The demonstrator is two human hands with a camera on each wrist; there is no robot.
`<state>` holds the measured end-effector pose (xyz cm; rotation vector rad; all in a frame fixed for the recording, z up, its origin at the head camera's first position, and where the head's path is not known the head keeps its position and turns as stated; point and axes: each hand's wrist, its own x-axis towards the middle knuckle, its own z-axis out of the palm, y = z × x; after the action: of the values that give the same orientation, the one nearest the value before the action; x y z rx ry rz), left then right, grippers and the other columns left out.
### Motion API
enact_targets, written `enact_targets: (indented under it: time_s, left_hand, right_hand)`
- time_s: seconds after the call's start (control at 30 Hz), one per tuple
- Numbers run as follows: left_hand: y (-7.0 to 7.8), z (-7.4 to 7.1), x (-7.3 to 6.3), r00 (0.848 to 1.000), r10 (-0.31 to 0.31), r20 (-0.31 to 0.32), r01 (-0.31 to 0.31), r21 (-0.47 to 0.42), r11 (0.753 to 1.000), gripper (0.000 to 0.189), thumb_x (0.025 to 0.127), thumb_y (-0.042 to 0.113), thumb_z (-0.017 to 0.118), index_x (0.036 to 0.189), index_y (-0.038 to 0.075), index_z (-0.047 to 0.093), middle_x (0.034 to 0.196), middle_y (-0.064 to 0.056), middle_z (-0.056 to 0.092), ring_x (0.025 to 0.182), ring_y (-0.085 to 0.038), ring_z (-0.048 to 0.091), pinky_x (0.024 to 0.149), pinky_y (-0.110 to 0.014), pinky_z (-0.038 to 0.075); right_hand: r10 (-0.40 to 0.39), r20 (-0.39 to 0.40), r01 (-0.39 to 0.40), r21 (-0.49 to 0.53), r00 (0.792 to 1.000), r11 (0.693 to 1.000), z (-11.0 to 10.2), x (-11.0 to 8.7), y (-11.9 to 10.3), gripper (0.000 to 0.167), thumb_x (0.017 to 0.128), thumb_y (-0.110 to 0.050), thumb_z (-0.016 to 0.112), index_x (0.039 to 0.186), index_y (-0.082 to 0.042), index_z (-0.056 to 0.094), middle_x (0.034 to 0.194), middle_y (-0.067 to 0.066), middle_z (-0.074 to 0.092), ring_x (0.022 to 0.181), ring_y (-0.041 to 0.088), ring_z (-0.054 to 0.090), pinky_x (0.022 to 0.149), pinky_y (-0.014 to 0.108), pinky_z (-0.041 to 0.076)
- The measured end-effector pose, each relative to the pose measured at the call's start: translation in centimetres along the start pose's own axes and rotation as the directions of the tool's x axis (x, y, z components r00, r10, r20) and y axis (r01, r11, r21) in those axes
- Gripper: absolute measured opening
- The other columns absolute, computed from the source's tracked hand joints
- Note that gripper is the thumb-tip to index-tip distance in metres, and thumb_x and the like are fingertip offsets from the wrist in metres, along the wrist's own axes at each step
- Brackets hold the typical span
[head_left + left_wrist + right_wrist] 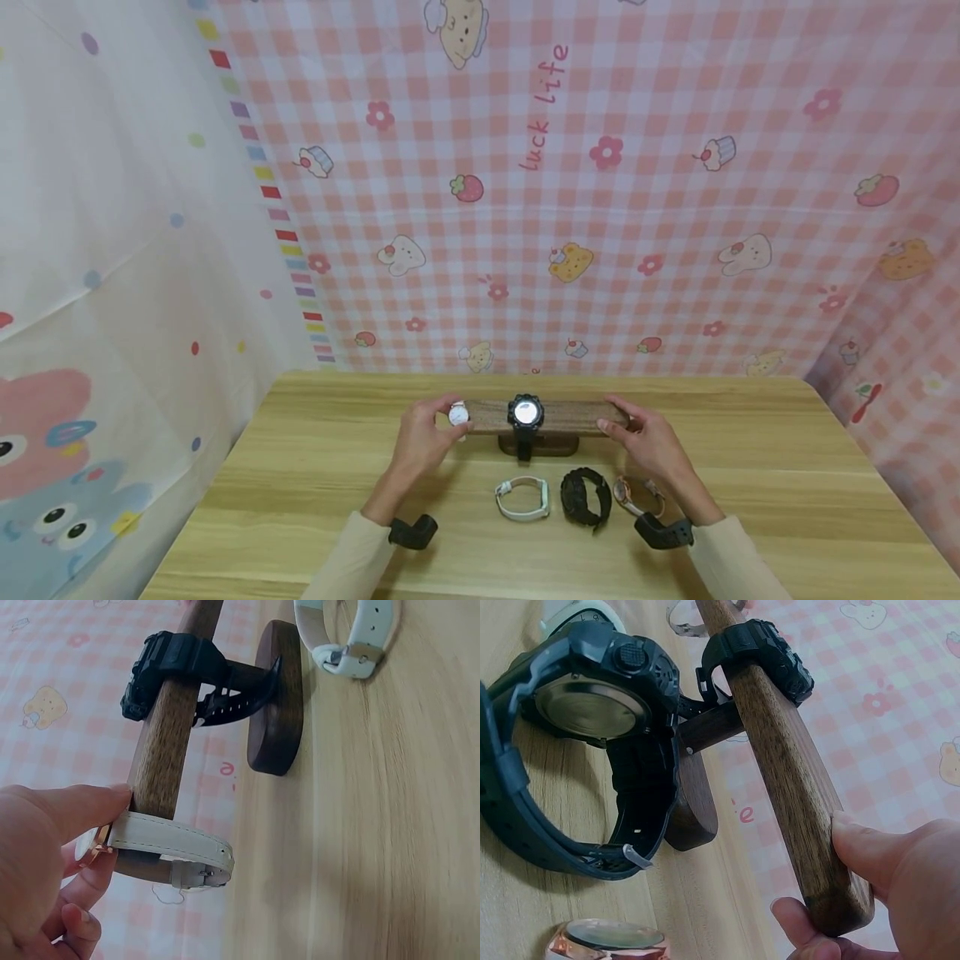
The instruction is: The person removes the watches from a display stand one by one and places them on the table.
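While the head view's got the wooden bar (pixel 573 416) up near the back edge of the desk (pixel 787 467), with room either side, left wrist has the left grip (pixel 41 855) pinching the white-strapped watch (pixel 176 838) at one end; right wrist, the right grip (pixel 904 874) pinches the other end

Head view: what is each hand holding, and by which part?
The right hand grips the wooden bar by its right end; the left hand pinches the white-strapped watch by its case, at the bar's left end.
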<state>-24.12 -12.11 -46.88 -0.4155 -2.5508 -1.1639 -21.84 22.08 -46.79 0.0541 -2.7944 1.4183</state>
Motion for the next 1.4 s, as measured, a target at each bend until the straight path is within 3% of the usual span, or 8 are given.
enact_targets:
  time_s: [0.37, 0.77, 1.07, 1.23, 1.4]
  left_hand:
    - [-0.8, -0.8, -0.8, 0.999, 0.014, -0.044, -0.014, -0.016, 1.000, 0.035, 0.074, 0.008, 0.086, 0.106, 0.002, 0.075, 0.088, -0.006, 0.073, 0.090, -0.026, 0.064, 0.087, -0.049, 0.048]
    - [-1.3, -1.2, -1.8, 0.998, 0.013, -0.068, -0.012, 0.020, 1.000, 0.042, 0.074, 0.009, 0.086, 0.112, -0.002, 0.072, 0.090, -0.007, 0.073, 0.090, -0.025, 0.062, 0.080, -0.040, 0.047]
    - [-1.4, -1.5, -2.6, 0.996, 0.054, -0.070, -0.051, 0.047, 0.998, 0.041, 0.074, 0.010, 0.086, 0.110, -0.005, 0.072, 0.089, -0.009, 0.074, 0.089, -0.026, 0.061, 0.081, -0.043, 0.045]
    - [-1.3, -1.3, -3.4, 0.992, 0.104, -0.074, -0.098, 0.072, 0.993, 0.038, 0.073, 0.007, 0.086, 0.106, -0.006, 0.073, 0.096, -0.014, 0.075, 0.093, -0.030, 0.063, 0.086, -0.050, 0.047]
    - [-0.9, -1.0, -4.1, 0.986, 0.154, -0.067, -0.147, 0.108, 0.983, 0.038, 0.071, 0.007, 0.087, 0.104, -0.006, 0.073, 0.090, -0.011, 0.074, 0.088, -0.028, 0.062, 0.084, -0.049, 0.045]
  right_hand:
    - [0.001, -0.005, -0.001, 0.000, 1.000, 1.000, 0.0, 0.0, 0.0, 0.057, 0.095, -0.033, 0.067, 0.146, -0.013, 0.050, 0.088, 0.016, 0.065, 0.065, 0.016, 0.050, 0.051, 0.028, 0.040]
    - [-0.014, -0.003, 0.014, -0.009, 1.000, 1.000, -0.1, 0.1, 0.2, 0.057, 0.095, -0.031, 0.067, 0.145, -0.010, 0.050, 0.085, 0.013, 0.064, 0.063, 0.016, 0.048, 0.050, 0.027, 0.039]
    - [-0.015, -0.005, 0.015, -0.014, 1.000, 1.000, -0.1, 0.3, 0.2, 0.056, 0.095, -0.029, 0.067, 0.145, -0.009, 0.050, 0.079, 0.009, 0.060, 0.060, 0.015, 0.046, 0.049, 0.026, 0.038]
    - [-0.022, -0.007, 0.022, -0.024, 1.000, 0.999, 0.0, 0.3, 0.3, 0.056, 0.095, -0.028, 0.067, 0.145, -0.009, 0.050, 0.077, 0.007, 0.059, 0.060, 0.014, 0.045, 0.049, 0.026, 0.038]
    - [-0.019, -0.005, 0.019, -0.025, 1.000, 1.000, -0.1, 0.2, 0.2, 0.057, 0.095, -0.030, 0.067, 0.146, -0.010, 0.050, 0.081, 0.011, 0.062, 0.062, 0.015, 0.046, 0.050, 0.027, 0.038]
